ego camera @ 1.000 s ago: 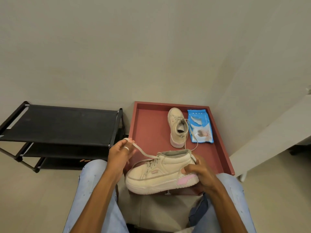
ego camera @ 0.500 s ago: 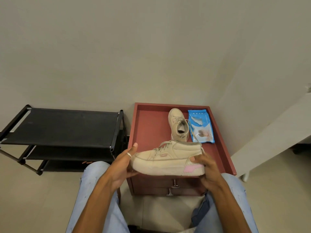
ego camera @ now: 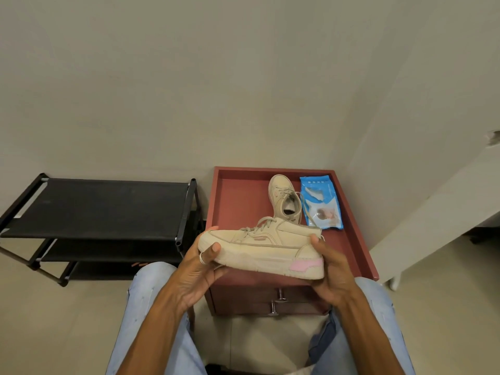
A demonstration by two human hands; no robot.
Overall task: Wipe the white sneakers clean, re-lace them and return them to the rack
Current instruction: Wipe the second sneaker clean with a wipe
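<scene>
Mid-frame, the left hand (ego camera: 200, 263) curls round the toe of a cream shoe (ego camera: 259, 247) and the right hand (ego camera: 330, 269) round its pink-patched heel. It is laced and held sideways. The other shoe (ego camera: 281, 196) sits behind it on the red table (ego camera: 238, 201). The rack (ego camera: 94, 207) stands at the left.

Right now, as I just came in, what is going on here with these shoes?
A seated person holds one sneaker sideways in both hands above a red cabinet: the left hand grips the toe and the right hand grips the heel. Its laces look threaded. The second sneaker lies on the cabinet top beside a blue wipes pack, with a loose lace trailing over the pack. The black rack stands to the left, and neither sneaker is on it yet.
</scene>
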